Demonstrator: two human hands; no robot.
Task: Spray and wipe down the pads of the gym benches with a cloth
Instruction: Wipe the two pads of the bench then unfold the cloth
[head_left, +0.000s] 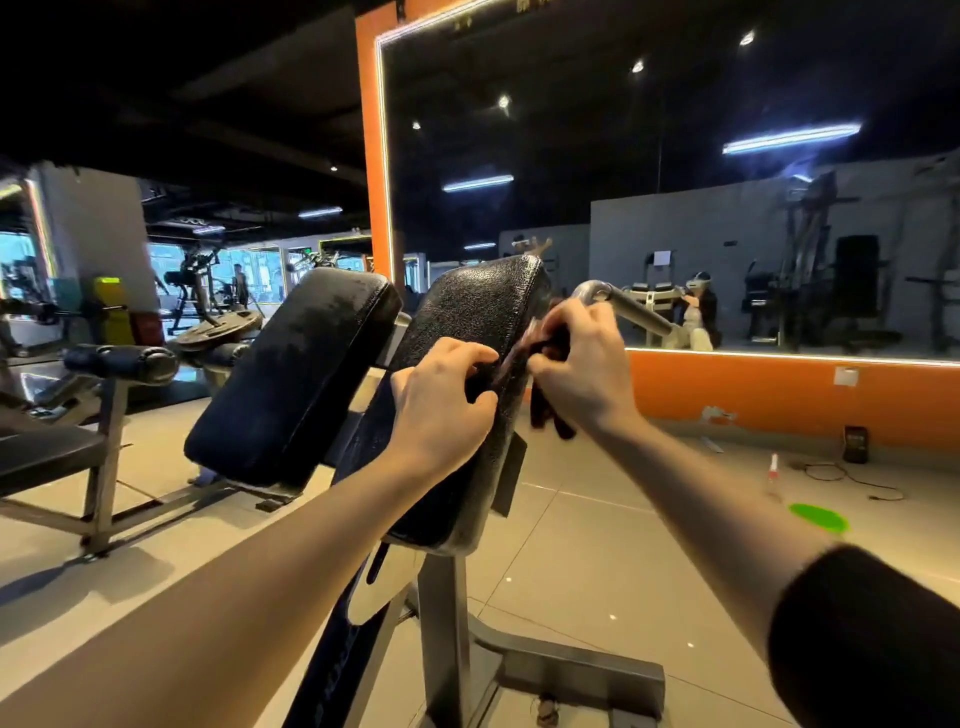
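**A:** What have the hands got?

**B:** My left hand (441, 410) is curled, pinching one end of the cloth (540, 379) against the right edge of the near pad (457, 364), centre of the frame. My right hand (582, 364) grips the other end just beside it, with a dark tail hanging below the fingers.

**A:** How will that cloth handle?

**B:** Soft, light and floppy, I'd judge, with no stiffness. Best bunched into a wad in one palm; held by its ends it will only flap. The pad looks firm and textured, so the cloth should drag a little, not slip.

**A:** Count things for me.

**B:** One cloth. Two tilted black pads: the near one and a second pad (296, 374) left of it, mottled as if damp. One spray bottle (773, 470) on the floor at lower right, well apart, near one green disc (820, 517).
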